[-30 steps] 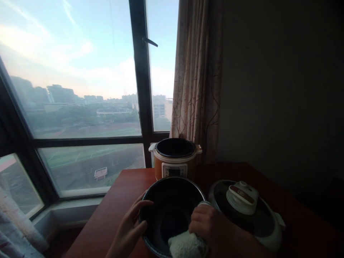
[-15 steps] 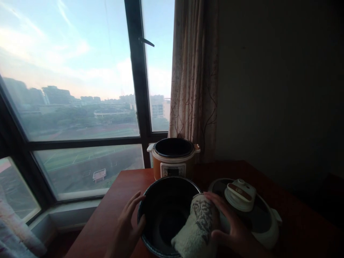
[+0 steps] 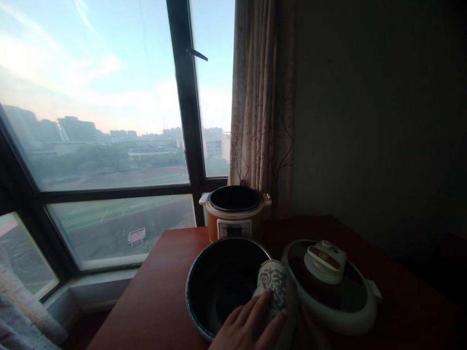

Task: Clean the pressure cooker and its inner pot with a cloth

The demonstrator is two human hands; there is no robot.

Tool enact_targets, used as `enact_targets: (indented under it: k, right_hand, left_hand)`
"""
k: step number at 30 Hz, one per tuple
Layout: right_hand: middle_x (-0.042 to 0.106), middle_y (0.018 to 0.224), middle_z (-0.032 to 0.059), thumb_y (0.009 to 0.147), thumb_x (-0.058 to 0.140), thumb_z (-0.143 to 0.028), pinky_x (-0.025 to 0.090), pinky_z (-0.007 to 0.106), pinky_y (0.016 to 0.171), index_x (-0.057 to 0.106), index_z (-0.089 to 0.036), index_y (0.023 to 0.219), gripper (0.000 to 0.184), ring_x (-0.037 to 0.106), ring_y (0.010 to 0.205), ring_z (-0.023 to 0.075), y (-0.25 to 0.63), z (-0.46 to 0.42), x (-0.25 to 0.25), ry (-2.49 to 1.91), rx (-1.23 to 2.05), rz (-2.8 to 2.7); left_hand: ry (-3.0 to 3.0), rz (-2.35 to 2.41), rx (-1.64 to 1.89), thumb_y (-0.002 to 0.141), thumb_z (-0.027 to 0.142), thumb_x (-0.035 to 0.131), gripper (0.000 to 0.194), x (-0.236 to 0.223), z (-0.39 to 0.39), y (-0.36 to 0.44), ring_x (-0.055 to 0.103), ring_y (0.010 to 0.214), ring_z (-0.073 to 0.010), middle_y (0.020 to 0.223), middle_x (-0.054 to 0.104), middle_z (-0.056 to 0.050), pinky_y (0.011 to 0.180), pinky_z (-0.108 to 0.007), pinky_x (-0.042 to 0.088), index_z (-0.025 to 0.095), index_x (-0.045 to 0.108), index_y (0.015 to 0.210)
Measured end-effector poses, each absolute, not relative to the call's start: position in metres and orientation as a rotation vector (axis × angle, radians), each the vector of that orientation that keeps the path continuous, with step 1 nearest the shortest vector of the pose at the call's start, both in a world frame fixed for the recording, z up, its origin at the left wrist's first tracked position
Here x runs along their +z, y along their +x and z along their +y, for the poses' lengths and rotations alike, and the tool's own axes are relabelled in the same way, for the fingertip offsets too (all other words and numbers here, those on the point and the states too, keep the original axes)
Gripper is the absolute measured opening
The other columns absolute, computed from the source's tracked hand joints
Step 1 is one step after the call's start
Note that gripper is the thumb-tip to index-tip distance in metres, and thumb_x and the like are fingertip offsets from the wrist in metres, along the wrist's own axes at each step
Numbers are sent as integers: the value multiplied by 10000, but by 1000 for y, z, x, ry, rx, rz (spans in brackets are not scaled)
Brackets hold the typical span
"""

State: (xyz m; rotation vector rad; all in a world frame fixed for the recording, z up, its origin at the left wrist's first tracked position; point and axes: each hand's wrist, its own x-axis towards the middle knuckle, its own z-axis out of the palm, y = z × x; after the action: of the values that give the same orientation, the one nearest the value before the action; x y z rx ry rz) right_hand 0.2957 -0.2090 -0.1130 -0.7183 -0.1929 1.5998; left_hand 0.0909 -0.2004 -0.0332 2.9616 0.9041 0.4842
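Our left hand has crossed from the left rim of the black pot to the patterned cloth. We see the lid right of the pot; the cloth drapes over the pot's right rim, long axis pointing away from us. Left fingers lie extended on it, nearest; whether they pinch, or how our dim right hand is set, we cannot tell.

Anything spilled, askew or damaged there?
Nothing stands out; no spill or damage shows, though the right is dark. The cloth drapes over the right rim of the black pot, the cooker stands behind, and the lid lies handle-up on the table.
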Motion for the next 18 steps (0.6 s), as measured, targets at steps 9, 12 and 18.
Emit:
enact_targets:
  k: [9, 12, 18]
  right_hand:
    - [789, 982, 69, 743, 828, -416, 614, 429, 837, 750, -241, 1089, 396, 711, 1064, 314, 296, -198, -72, -735, 1671, -300]
    - [772, 1088, 56, 725, 849, -383, 571, 394, 943, 754, -235, 1058, 376, 698, 1099, 271, 280, -193, -46, -612, 1638, -381]
    - [705, 1228, 90, 723, 834, -409, 504, 374, 1018, 703, -202, 1179, 517, 657, 1141, 252, 275, -174, -18, -619, 1440, -733]
  left_hand:
    - [2388, 1194, 319, 824, 127, 635, 884, -15, -191, 107, 489, 1390, -303, 1619, 353, -123, 1103, -379, 443, 255, 233, 1601]
    - [2161, 1133, 648, 801, 219, 652, 862, -7, -188, 103, 565, 1312, -308, 1525, 515, -105, 1052, -342, 465, 263, 292, 1582]
    - [1569, 1062, 970, 774, 321, 585, 398, 2, -155, 82, 673, 1000, -303, 1059, 750, -108, 855, -333, 505, 115, 709, 1091]
